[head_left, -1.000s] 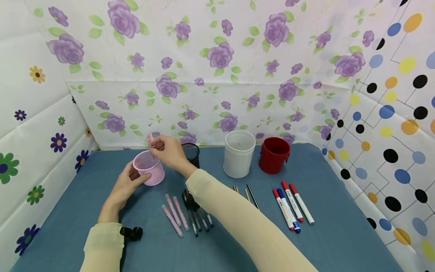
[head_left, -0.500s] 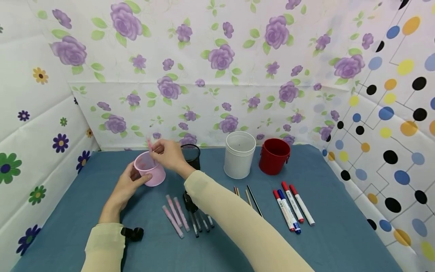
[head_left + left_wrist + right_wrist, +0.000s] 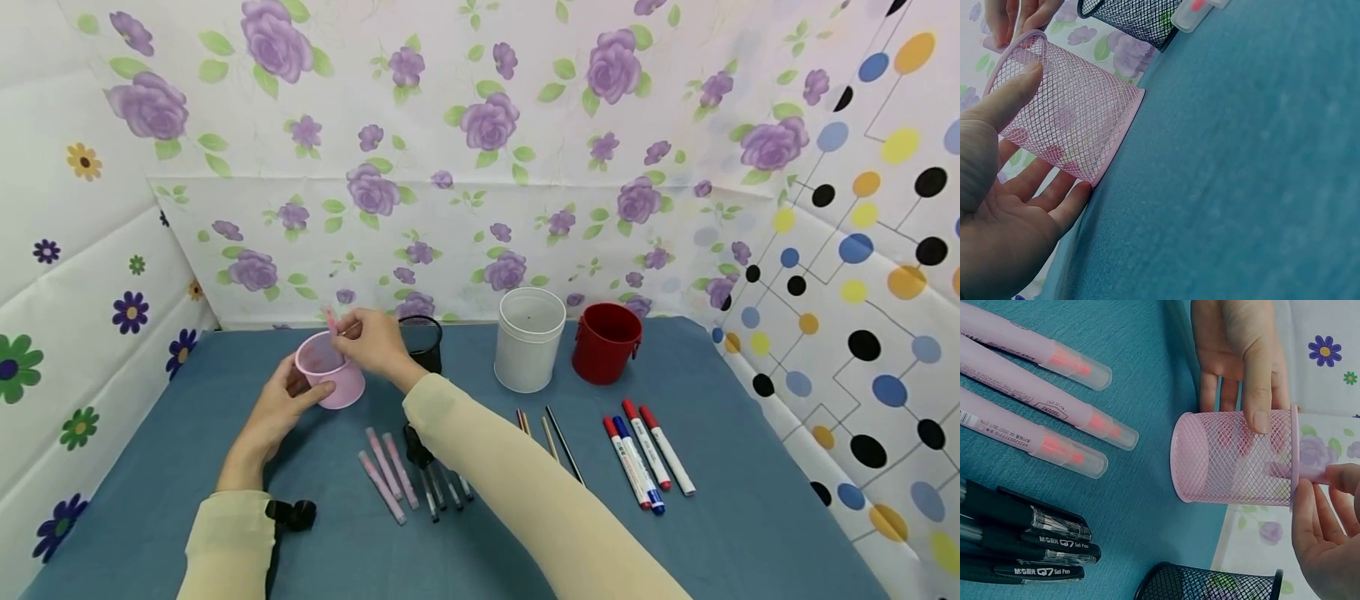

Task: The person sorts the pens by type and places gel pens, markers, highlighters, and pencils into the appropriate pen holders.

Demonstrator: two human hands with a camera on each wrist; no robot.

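Note:
My left hand (image 3: 279, 410) holds a pink mesh pen holder (image 3: 347, 385), its thumb on the near side and the other fingers around the far side. In the left wrist view the pen holder (image 3: 1085, 106) stands upright on the blue cloth. My right hand (image 3: 375, 343) pinches a pink highlighter (image 3: 331, 320) over the rim. The right wrist view shows the lower end of this highlighter (image 3: 1280, 470) inside the mesh wall. Three more pink highlighters (image 3: 386, 472) lie on the cloth in front, beside several black gel pens (image 3: 1041, 547).
A black mesh pen holder (image 3: 426, 350) stands right of the pink one, partly behind my right hand. Farther right stand a white bin (image 3: 527, 358) and a red bucket (image 3: 604, 350). Several markers (image 3: 643, 458) and thin pencil-like sticks (image 3: 562, 440) lie in front of them.
My right hand has come down slightly, lowering the highlighter a little into the pink pen holder. My left hand keeps its hold in the same place.

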